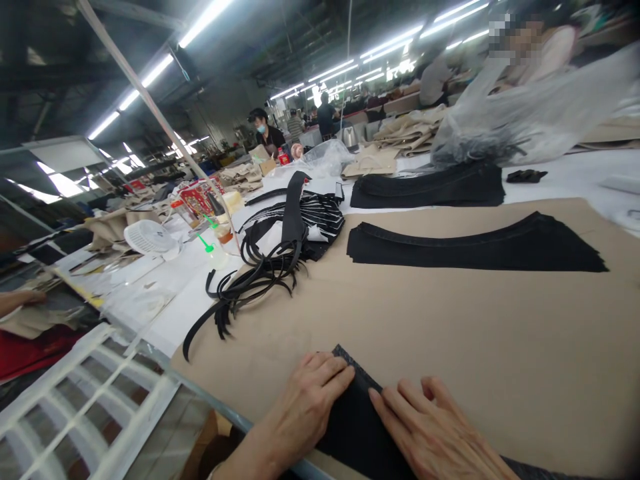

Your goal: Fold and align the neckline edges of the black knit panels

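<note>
A black fabric piece (357, 430) lies at the near edge of the table with a folded strip along its upper edge. My left hand (313, 393) is closed at the piece's upper left corner, fingers bent and pressed together on the fold. On the same strip, a little to the right, rests my right hand (425, 427), its fingers stretched out flat over the fabric. The fingertips of both hands touch the fold, with a short gap between them. Part of the fabric is hidden beneath the right hand.
Brown paper (475, 320) covers the table. Farther back are curved black fabric stacks (470, 250), black strips (260, 280), striped pieces (320, 217) and a clear plastic bag (520, 113). At left stand a white fan (150, 239) and a white slatted rack (85, 400). Other people sit behind.
</note>
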`<state>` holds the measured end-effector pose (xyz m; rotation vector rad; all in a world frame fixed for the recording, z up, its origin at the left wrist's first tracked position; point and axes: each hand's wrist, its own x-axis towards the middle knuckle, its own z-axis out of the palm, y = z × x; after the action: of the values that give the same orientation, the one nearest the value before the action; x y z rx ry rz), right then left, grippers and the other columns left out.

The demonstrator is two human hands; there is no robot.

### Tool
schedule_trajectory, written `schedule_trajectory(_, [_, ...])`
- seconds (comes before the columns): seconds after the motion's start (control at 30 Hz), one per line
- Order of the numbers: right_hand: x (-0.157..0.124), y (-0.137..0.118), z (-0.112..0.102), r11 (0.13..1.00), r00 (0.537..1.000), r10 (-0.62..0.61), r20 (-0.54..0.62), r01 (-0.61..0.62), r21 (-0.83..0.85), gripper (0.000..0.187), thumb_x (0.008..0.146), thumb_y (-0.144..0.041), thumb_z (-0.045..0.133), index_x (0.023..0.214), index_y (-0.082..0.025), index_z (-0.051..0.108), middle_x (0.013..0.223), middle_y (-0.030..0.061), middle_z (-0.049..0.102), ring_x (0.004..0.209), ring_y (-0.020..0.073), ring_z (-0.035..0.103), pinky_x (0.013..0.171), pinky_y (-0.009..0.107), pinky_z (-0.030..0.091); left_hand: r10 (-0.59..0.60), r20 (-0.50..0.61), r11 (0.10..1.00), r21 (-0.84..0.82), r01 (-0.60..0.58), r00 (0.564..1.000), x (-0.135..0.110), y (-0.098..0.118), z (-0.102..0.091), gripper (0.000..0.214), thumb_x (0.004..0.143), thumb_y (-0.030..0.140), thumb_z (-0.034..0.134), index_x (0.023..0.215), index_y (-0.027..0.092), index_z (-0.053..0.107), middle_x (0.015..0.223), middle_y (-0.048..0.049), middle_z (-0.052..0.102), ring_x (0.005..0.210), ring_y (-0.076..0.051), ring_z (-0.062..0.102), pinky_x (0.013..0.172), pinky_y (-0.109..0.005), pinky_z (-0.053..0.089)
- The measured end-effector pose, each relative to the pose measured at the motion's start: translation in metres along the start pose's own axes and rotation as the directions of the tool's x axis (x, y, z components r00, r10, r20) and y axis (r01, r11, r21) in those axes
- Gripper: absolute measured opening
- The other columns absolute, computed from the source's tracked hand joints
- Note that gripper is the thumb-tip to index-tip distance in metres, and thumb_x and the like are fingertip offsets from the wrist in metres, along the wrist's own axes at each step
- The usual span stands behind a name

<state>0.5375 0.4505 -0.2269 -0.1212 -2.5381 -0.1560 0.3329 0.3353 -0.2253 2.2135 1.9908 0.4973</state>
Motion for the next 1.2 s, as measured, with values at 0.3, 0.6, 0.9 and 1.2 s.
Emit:
schedule_trajectory(0.3, [0.004, 0.0, 0.012, 0.952, 0.969, 0.199, 0.147, -0.227, 0.207, 0.026, 0.077, -0.012, 0.058, 0.1, -0.024, 0.062, 0.088, -0.0005, 0.06, 0.076, 0.0208, 0.053, 0.072, 0.04, 0.037, -0.035, -0.145, 0.99, -0.142, 0.014, 0.989, 0.004, -0.012, 0.0, 0.029, 0.094, 0.01, 0.043, 0.111, 0.023, 0.062, 0.099, -0.0027, 0.068, 0.093, -0.017, 0.055, 0.085, -0.033, 0.046])
schedule_trajectory(0.6, [0.032, -0.015, 0.026, 0.767, 0.762, 0.507, 0.403, -0.612, 0.193, 0.031, 0.083, -0.011, 0.063, 0.112, -0.018, 0.056, 0.103, 0.0063, 0.061, 0.095, 0.0268, 0.053, 0.086, 0.047, 0.036, -0.006, 0.253, 0.989, -0.138, 0.043, 0.967, 0.052, -0.021, -0.027, 0.047, 0.078, 0.01, 0.066, 0.12, 0.027, 0.055, 0.114, -0.0011, 0.059, 0.111, -0.023, 0.046, 0.097, -0.044, 0.034])
schedule_trajectory(0.9, [0.055, -0.015, 0.027, 0.648, 0.595, 0.563, 0.573, -0.749, 0.141, 0.013, 0.083, -0.014, 0.068, 0.094, -0.019, 0.062, 0.097, 0.0041, 0.061, 0.097, 0.0262, 0.053, 0.086, 0.045, 0.036, 0.049, 0.392, 0.986, -0.166, 0.019, 0.919, 0.071, -0.029, -0.036, 0.013, 0.076, 0.011, 0.064, 0.083, 0.021, 0.063, 0.095, 0.0017, 0.056, 0.102, -0.018, 0.049, 0.09, -0.036, 0.033])
schedule_trajectory(1.2, [0.056, -0.017, 0.031, 0.638, 0.603, 0.545, 0.583, -0.749, 0.178, 0.011, 0.085, -0.009, 0.064, 0.092, -0.017, 0.063, 0.094, 0.0048, 0.062, 0.093, 0.025, 0.054, 0.085, 0.042, 0.039, 0.094, 0.353, 0.973, -0.23, -0.011, 0.931, 0.063, -0.041, -0.032, 0.015, 0.081, 0.01, 0.061, 0.088, 0.022, 0.066, 0.091, 0.0017, 0.06, 0.097, -0.016, 0.052, 0.089, -0.029, 0.038])
